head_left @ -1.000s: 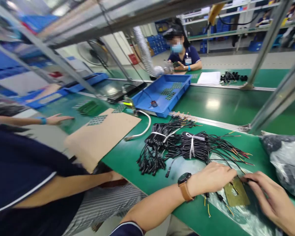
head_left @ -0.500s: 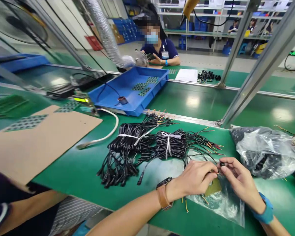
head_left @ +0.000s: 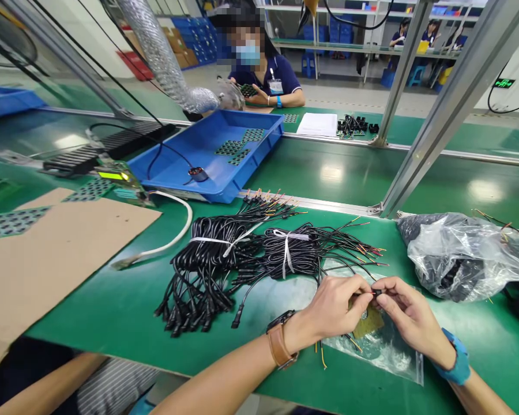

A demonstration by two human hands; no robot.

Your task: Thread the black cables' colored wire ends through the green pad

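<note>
My left hand (head_left: 339,305), with a brown watch strap at the wrist, is closed in a pinch on the end of a black cable; a bit of red wire (head_left: 369,294) shows at the fingertips. Opposite it, my right hand (head_left: 409,317), with a blue wristband, pinches a small black part (head_left: 376,293) against that wire end. Below both hands lies a clear plastic bag (head_left: 398,360) with a yellowish-brown piece (head_left: 369,324). A tied bundle of black cables (head_left: 292,251) lies just left of them, its bare wire ends pointing right.
Another cable bundle (head_left: 218,242) lies further left. A blue tray (head_left: 246,183) holds green perforated boards. A filled plastic bag (head_left: 471,253) sits at right, near a metal post (head_left: 436,109). Cardboard (head_left: 82,242) covers the left side. A co-worker (head_left: 266,75) sits opposite; another person's arm (head_left: 47,383) shows bottom left.
My fingertips have come closer together, with the wire end now at the small black part. The whole view has shifted, so things appear further left and slightly higher.
</note>
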